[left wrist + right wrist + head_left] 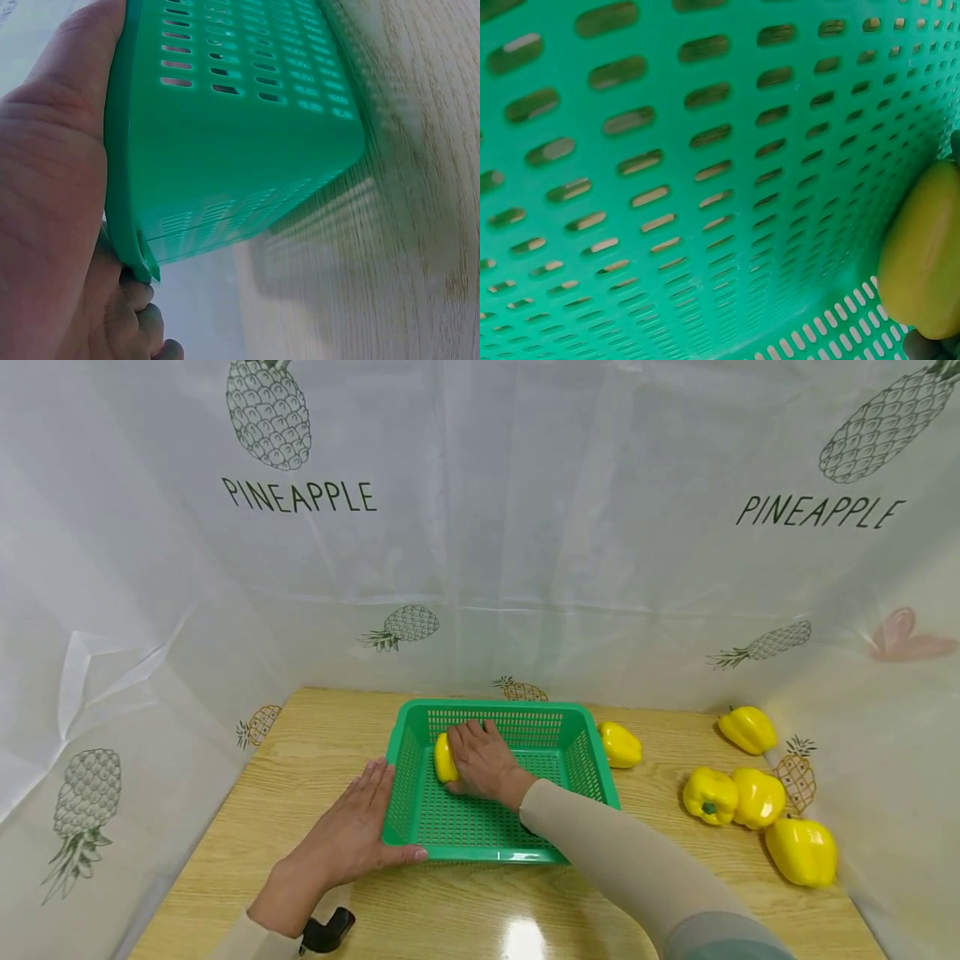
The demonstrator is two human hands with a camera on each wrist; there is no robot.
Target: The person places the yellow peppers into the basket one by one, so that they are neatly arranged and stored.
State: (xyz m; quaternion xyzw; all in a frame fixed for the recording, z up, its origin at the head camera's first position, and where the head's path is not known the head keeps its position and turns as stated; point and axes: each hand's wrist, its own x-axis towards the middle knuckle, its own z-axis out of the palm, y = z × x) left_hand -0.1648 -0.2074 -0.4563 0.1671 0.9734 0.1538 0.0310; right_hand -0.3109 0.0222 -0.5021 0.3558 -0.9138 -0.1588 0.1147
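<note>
Right hand [486, 762]'s gripping a yellow bell pepper [445, 757] inside the green plastic basket [495, 855]; left hand [351, 827]'s spread wide against its corner, more peppers [802, 852] sitting right.

A glossy yellow pepper [445, 758], partly covered, is inside a rectangular green basket [480, 854] with slotted walls and floor, near its left wall, the basket standing upright on the desk [255, 802].

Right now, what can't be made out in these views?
- Head: right side of the held pepper, hidden by the right hand.
- Head: near right corner of the basket, hidden by the right sleeve.
- Right wrist: part of the held pepper, cut off by the right edge.
- Left wrist: part of the left hand, cut off by the left edge.
</note>
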